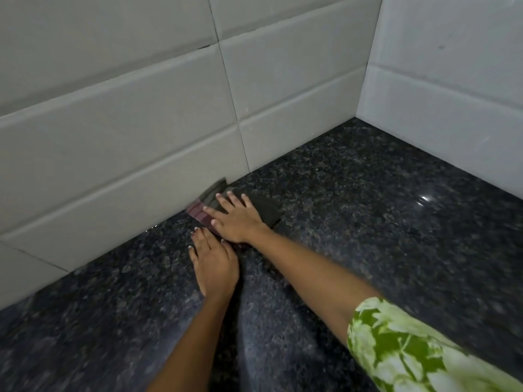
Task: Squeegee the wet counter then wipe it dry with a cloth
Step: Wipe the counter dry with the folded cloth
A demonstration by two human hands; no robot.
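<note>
Flat against the counter's (368, 222) back edge, where granite meets the tiled wall (127, 137), lies the dark cloth (263, 206), its reddish border showing. I judge it soft, light and limp, best driven under a flat palm. My right hand (236, 219) presses it, fingers spread, arm fully extended. My left hand (213, 264) rests open on bare stone just beside, holding nothing.
</note>
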